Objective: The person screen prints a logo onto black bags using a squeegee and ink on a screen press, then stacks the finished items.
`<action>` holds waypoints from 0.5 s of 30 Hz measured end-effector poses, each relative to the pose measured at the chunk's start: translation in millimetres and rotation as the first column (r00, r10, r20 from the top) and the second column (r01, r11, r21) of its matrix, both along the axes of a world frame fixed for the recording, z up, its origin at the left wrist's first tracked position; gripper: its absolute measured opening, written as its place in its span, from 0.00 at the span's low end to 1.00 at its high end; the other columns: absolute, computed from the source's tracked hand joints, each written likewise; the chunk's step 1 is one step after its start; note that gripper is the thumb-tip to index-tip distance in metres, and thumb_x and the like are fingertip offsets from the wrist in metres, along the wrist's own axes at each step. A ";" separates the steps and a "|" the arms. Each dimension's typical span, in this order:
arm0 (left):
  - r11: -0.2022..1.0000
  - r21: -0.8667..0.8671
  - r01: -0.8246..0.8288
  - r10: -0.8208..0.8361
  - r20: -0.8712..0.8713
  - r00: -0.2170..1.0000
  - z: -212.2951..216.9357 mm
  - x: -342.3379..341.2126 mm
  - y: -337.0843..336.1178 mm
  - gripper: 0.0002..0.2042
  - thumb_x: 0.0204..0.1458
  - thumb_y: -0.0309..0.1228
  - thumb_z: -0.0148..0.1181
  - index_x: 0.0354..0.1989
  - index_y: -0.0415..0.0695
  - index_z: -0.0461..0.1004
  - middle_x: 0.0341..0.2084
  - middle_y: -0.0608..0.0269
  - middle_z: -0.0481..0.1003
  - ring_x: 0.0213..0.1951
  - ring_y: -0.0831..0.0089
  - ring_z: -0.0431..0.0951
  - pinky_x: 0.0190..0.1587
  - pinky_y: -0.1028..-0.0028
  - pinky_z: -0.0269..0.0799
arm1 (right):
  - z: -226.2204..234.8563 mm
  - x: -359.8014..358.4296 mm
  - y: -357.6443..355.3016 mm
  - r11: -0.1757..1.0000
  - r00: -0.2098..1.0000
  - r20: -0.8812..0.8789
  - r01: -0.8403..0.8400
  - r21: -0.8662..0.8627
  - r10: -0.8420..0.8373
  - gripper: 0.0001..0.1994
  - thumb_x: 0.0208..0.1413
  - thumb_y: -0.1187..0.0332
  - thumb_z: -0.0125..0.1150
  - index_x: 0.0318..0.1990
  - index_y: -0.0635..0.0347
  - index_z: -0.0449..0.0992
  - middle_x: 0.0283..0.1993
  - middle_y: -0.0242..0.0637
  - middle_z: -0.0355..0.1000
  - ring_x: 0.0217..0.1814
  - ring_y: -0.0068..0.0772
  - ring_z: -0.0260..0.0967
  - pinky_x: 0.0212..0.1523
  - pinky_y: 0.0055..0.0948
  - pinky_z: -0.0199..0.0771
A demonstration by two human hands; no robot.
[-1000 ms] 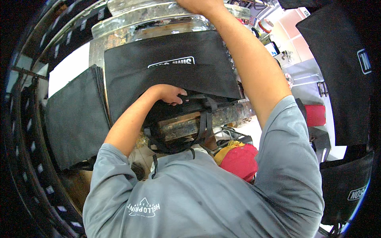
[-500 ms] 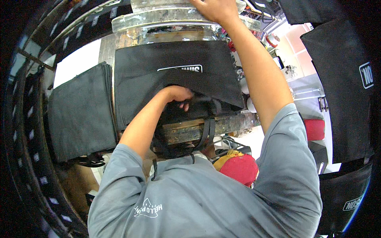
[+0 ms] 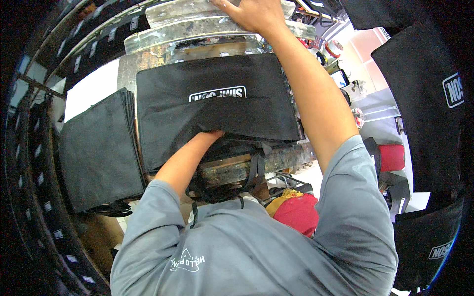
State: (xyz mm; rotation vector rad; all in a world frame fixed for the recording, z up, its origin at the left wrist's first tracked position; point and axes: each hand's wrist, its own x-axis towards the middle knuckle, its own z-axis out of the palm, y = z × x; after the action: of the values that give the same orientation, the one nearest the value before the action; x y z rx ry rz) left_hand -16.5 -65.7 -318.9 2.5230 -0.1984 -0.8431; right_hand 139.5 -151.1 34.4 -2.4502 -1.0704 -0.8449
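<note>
Just beside the black bag point(image 3: 217, 74) over the left hand point(image 3: 216, 133), fabric stack point(image 3: 98, 153).

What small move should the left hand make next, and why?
Probably ease the raised layer of the bag flat: the left hand reaches under it, the layer is rucked up there, and its fold seems to cover part of the white print. The right hand is away from the bag.

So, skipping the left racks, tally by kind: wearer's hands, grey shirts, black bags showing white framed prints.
Hands (left hand mostly hidden, right hand): 2
Grey shirt: 1
Printed bags (centre bag, upper-right bag, lower-right bag): 3
Total: 6
</note>
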 end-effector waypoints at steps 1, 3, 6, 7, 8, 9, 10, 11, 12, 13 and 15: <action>0.999 -0.010 -0.047 0.048 0.029 0.998 -6.5 -0.4 -1.5 0.42 0.52 0.57 0.71 0.73 0.51 0.64 0.65 0.54 0.68 0.64 0.58 0.68 0.67 0.52 0.64 | -2.0 2.2 0.4 1.000 1.000 0.017 -0.009 0.013 0.009 0.32 0.63 0.35 0.53 0.28 0.58 0.81 0.30 0.47 0.80 0.39 0.51 0.79 0.51 0.53 0.66; 0.993 -0.032 -0.115 0.116 0.056 0.992 -15.9 1.8 -5.6 0.42 0.52 0.57 0.70 0.73 0.52 0.64 0.66 0.56 0.65 0.65 0.58 0.65 0.68 0.51 0.62 | -3.0 4.8 -0.1 1.000 1.000 0.014 -0.003 0.002 0.003 0.32 0.63 0.35 0.53 0.28 0.58 0.81 0.31 0.48 0.80 0.39 0.52 0.79 0.53 0.55 0.66; 0.980 -0.060 -0.187 0.191 0.075 0.979 -23.3 5.9 -8.9 0.41 0.52 0.57 0.69 0.73 0.54 0.64 0.68 0.58 0.62 0.68 0.57 0.61 0.69 0.50 0.59 | -1.2 3.0 -1.2 1.000 1.000 -0.011 0.011 -0.005 -0.011 0.32 0.63 0.35 0.52 0.27 0.59 0.80 0.31 0.49 0.80 0.39 0.53 0.79 0.56 0.57 0.65; 0.976 -0.067 -0.206 0.211 0.077 0.974 -24.7 6.7 -7.8 0.41 0.52 0.57 0.69 0.73 0.55 0.64 0.69 0.58 0.61 0.68 0.57 0.60 0.70 0.50 0.58 | -0.7 1.9 -0.5 1.000 1.000 -0.025 0.015 -0.004 -0.015 0.32 0.63 0.35 0.52 0.27 0.59 0.80 0.31 0.49 0.80 0.39 0.54 0.79 0.58 0.58 0.64; 0.971 -0.078 -0.224 0.230 0.080 0.970 -25.9 8.9 -8.3 0.41 0.53 0.57 0.69 0.74 0.56 0.64 0.70 0.59 0.60 0.69 0.57 0.58 0.71 0.50 0.57 | 0.3 2.3 -0.1 1.000 1.000 -0.012 0.005 -0.004 -0.005 0.32 0.63 0.36 0.52 0.27 0.59 0.80 0.30 0.49 0.80 0.40 0.53 0.79 0.58 0.58 0.64; 0.968 -0.081 -0.235 0.242 0.081 0.967 -25.9 9.5 -8.1 0.41 0.53 0.58 0.68 0.74 0.56 0.64 0.71 0.60 0.59 0.70 0.57 0.57 0.71 0.49 0.56 | 0.6 2.2 -0.9 1.000 1.000 0.000 0.000 -0.003 0.000 0.32 0.64 0.36 0.52 0.27 0.59 0.79 0.30 0.49 0.80 0.40 0.53 0.79 0.59 0.58 0.63; 0.964 -0.093 -0.248 0.255 0.084 0.963 -25.7 11.5 -8.5 0.41 0.53 0.58 0.68 0.74 0.57 0.64 0.71 0.61 0.58 0.71 0.57 0.56 0.72 0.49 0.55 | 0.0 2.3 -1.9 1.000 1.000 0.011 -0.005 -0.001 0.005 0.32 0.64 0.36 0.52 0.27 0.59 0.79 0.30 0.49 0.80 0.40 0.53 0.79 0.60 0.58 0.63; 0.961 -0.103 -0.258 0.267 0.089 0.960 -25.7 12.8 -9.8 0.41 0.53 0.58 0.67 0.74 0.58 0.63 0.72 0.61 0.57 0.71 0.56 0.55 0.72 0.48 0.54 | -2.0 3.7 -2.8 1.000 0.999 0.037 -0.005 0.002 0.005 0.32 0.64 0.37 0.52 0.27 0.59 0.79 0.30 0.49 0.80 0.40 0.53 0.79 0.60 0.57 0.62; 0.956 -0.113 -0.269 0.279 0.085 0.956 -25.2 13.7 -11.4 0.40 0.53 0.58 0.67 0.74 0.58 0.63 0.73 0.62 0.55 0.72 0.56 0.53 0.73 0.48 0.53 | -3.2 5.1 -3.0 1.000 0.998 0.063 -0.007 0.005 0.007 0.32 0.64 0.37 0.52 0.27 0.59 0.79 0.30 0.48 0.80 0.40 0.52 0.79 0.60 0.57 0.62; 0.951 -0.125 -0.282 0.293 0.085 0.952 -24.7 15.2 -13.5 0.40 0.53 0.58 0.67 0.74 0.59 0.63 0.74 0.63 0.54 0.73 0.56 0.52 0.73 0.48 0.52 | -4.7 6.3 -3.7 1.000 0.996 0.090 -0.008 0.008 0.007 0.32 0.64 0.37 0.52 0.26 0.60 0.79 0.30 0.48 0.80 0.40 0.52 0.79 0.61 0.57 0.61; 0.938 -0.137 -0.319 0.332 0.082 0.940 -23.7 15.0 -14.8 0.40 0.54 0.58 0.66 0.74 0.60 0.63 0.75 0.64 0.52 0.74 0.56 0.49 0.74 0.47 0.50 | -4.2 5.1 -2.4 1.000 0.997 0.073 -0.021 0.012 0.021 0.31 0.64 0.37 0.52 0.27 0.59 0.80 0.31 0.48 0.80 0.39 0.52 0.79 0.60 0.56 0.62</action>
State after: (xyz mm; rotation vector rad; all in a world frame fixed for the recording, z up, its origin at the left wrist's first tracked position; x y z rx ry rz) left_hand -1.4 -80.5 -342.5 2.3948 0.1318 -0.5510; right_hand 144.6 -153.5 30.2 -2.4098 -1.1102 -0.9379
